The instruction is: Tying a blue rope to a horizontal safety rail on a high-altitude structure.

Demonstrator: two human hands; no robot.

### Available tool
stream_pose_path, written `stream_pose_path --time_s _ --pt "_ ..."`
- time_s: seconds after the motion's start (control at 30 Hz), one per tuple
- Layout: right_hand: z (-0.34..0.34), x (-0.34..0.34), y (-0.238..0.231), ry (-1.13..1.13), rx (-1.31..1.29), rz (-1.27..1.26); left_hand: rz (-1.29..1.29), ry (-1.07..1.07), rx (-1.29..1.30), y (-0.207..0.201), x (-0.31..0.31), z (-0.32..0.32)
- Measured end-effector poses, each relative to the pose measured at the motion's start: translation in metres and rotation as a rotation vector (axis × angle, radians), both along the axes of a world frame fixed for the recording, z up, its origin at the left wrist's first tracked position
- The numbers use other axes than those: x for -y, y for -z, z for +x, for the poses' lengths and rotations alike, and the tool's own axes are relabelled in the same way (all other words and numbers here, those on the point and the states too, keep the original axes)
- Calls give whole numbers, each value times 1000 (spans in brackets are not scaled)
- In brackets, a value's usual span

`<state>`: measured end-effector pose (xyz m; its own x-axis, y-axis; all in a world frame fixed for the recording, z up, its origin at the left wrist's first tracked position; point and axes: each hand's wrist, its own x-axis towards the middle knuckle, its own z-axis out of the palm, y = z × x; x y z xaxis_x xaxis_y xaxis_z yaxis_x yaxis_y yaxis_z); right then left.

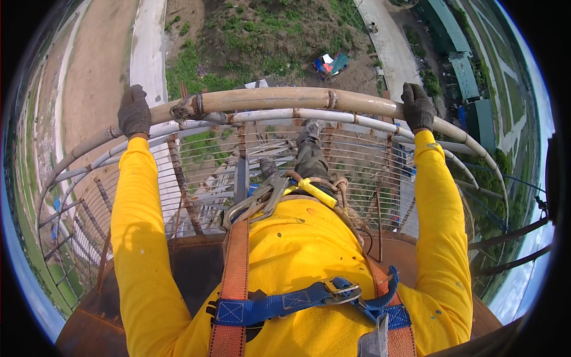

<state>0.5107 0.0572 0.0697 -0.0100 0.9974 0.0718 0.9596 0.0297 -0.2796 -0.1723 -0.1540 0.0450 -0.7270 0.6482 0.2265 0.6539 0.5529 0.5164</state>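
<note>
A tan bamboo pole [267, 100] runs across in front of me, bound with dark cord [187, 107] left of its middle. My left hand [135, 111], in a dark knit glove, is closed round its left part. Near the pole's right part, my right hand [418, 107], gloved alike, grips it with the fingers partly hidden. Just below lies a whitish pipe rail [267, 116]. I wear a harness with orange shoulder straps [235, 268] and a blue chest strap [285, 302]. Large metal hooks [262, 201] and knotted rope [340, 187] hang at my waist.
My booted foot [310, 131] stands on a grating [357, 160] of thin rusty bars, with the ground far below. Rusty brown metal [196, 262] lies beneath me. Dark bars [511, 232] and a blue rope [505, 174] are at right. Green-roofed buildings [464, 74] stand below.
</note>
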Motion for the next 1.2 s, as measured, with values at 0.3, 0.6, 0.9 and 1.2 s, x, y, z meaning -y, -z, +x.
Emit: stream_pose_path --time_s 0.3,0.6,0.9,1.2 --pt "-10 4 -9 -12 15 2 -32 -8 -15 -2 0 1" --pt "-11 6 -9 -30 45 65 -16 5 -14 -4 1 2" --pt "-10 5 -9 -26 46 73 -46 -3 -30 -4 0 1" --pt "-10 5 -8 -28 84 71 -47 0 -48 -3 -1 1"
